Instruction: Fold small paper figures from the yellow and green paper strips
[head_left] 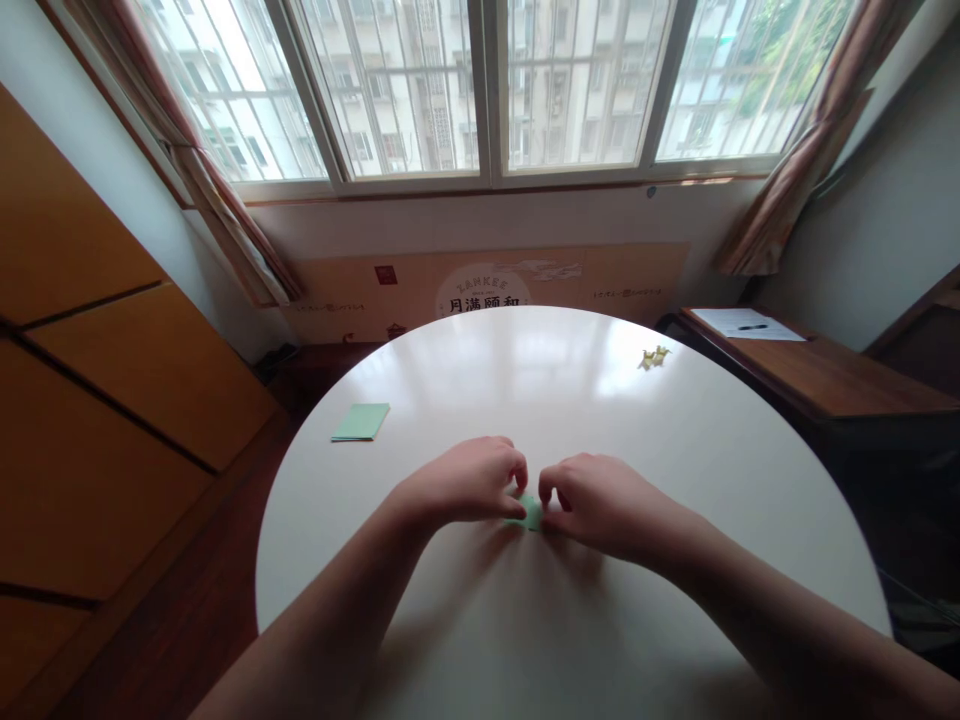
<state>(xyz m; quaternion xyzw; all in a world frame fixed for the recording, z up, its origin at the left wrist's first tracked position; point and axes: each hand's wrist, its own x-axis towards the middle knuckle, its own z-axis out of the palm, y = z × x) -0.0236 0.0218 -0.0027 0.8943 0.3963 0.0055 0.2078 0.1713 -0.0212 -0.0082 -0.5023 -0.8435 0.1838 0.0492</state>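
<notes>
A small folded piece of green paper (532, 514) lies on the white table in front of me, partly covered by fingers. My left hand (480, 482) is curled over its left side, thumb and fingertips pinching at the paper. On the opposite edge, my right hand (600, 502) has its thumb and bent index finger closed at the paper. The fingertips hide how much of the sheet each hand grips.
The round white table (465, 640) has a stack of green paper squares (361, 422) at its left. Small yellowish folded pieces (654, 357) lie at the far right. Beyond the edge, a wooden side table (847, 375) bears a white sheet (746, 323) and a pen (753, 327).
</notes>
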